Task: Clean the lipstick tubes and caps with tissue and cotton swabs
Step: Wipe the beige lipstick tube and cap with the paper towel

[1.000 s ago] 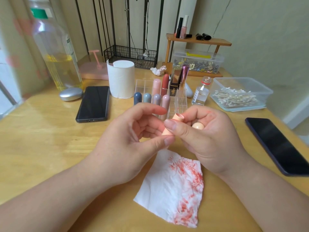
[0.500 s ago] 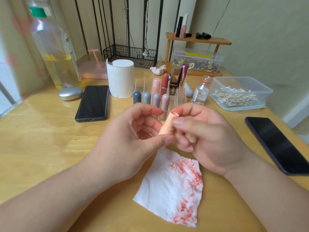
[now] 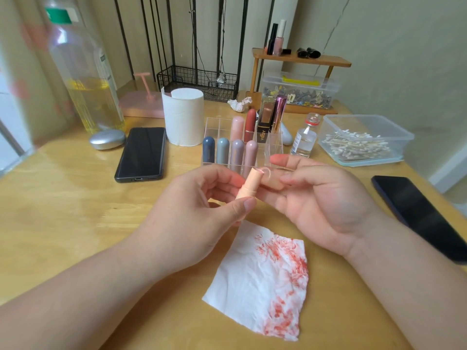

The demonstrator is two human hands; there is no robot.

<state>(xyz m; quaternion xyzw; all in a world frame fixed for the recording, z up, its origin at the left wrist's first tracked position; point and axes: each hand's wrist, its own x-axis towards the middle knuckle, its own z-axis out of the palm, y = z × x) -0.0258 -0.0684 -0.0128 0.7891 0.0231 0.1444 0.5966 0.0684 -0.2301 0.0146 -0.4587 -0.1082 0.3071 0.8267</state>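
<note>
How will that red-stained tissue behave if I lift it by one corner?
The stained tissue looks thin and creased, so it would probably droop limp. It lies loose on the wooden table, nothing weighing it down, so a push would likely bunch or slide it. Its red smears might smudge whatever touches them.

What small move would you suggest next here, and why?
Probably the right hand should reach for a cotton swab from the clear box: the left hand grips the peach tube with its top uncovered, and the tissue is heavily stained red.
</note>
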